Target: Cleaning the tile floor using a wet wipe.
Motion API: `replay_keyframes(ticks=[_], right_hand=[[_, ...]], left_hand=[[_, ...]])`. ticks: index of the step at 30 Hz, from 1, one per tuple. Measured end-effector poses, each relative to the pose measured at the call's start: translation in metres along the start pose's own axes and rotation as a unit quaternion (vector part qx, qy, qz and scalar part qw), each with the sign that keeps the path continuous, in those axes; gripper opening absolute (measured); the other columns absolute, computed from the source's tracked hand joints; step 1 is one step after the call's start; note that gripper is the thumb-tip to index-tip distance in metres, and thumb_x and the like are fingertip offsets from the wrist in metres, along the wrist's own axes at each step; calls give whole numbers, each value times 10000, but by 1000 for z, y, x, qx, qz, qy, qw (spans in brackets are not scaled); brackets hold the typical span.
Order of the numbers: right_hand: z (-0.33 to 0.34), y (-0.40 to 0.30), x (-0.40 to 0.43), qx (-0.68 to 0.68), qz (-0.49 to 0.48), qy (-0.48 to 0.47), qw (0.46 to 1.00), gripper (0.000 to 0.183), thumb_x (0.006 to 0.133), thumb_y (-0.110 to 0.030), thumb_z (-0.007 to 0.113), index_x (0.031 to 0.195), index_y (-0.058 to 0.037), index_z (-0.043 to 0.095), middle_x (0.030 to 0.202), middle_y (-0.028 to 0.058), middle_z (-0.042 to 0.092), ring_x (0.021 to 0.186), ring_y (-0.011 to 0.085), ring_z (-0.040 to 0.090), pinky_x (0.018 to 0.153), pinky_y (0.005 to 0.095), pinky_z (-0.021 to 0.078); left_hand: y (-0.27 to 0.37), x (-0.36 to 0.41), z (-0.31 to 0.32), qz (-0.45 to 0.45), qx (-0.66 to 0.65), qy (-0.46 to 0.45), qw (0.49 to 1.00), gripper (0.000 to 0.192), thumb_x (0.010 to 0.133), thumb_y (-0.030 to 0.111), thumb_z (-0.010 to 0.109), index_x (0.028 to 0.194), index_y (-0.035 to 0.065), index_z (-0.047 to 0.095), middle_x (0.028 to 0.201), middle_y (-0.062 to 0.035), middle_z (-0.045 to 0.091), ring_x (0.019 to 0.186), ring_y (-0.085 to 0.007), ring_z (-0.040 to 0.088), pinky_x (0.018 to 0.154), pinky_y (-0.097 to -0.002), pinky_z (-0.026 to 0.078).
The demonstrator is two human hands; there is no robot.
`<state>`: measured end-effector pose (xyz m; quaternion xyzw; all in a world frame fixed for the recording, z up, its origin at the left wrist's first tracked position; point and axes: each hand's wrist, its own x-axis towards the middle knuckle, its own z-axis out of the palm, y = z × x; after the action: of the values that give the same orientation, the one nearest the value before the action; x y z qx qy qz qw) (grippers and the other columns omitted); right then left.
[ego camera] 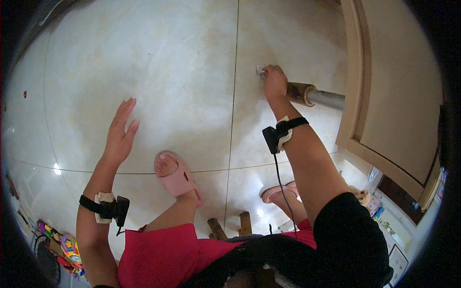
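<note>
My right hand [276, 81] is low near the floor, its fingers closed on a small white object [260, 69]. My fingers hide part of that object, and I cannot tell what it is. Just behind this hand, a brown cylindrical sleeve [301, 93] surrounds the end of a grey pipe [326, 99]; the hand and wrist overlap its near end. On the left, my left hand [120, 131] hangs over the tiled floor [173, 90], holding nothing, its thumb apart from the fingers.
A wooden furniture panel [396, 90] stands along the right. Below me are pink slippers [180, 180] on my feet and brown stool legs [246, 223]. Colourful toys [70, 248] lie at lower left. A black cable [279, 180] hangs from the right wrist device [272, 138].
</note>
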<state>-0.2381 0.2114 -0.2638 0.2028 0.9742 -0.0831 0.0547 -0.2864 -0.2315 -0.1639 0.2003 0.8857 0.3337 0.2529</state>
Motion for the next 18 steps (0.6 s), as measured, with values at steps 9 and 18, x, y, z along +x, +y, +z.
replay_keyframes(ticks=[9,18], right_hand=[[4,-2,3,-50,18,20,998,151,780,-81,548,888,-86,654,886,144,609,848,313,605,739,391,498],[-9,-34,-39,112,24,-83,990,162,754,-100,617,899,-48,668,855,158,645,810,304,626,751,387,495]], left_hand=[[1,4,-1,-2,12,11,1000,463,908,178,480,1344,62,373,1388,-168,364,1331,-315,260,1078,-389,216],[14,11,4,41,-15,22,999,450,885,151,506,1311,41,410,1356,-173,402,1300,-320,314,1066,-379,245]])
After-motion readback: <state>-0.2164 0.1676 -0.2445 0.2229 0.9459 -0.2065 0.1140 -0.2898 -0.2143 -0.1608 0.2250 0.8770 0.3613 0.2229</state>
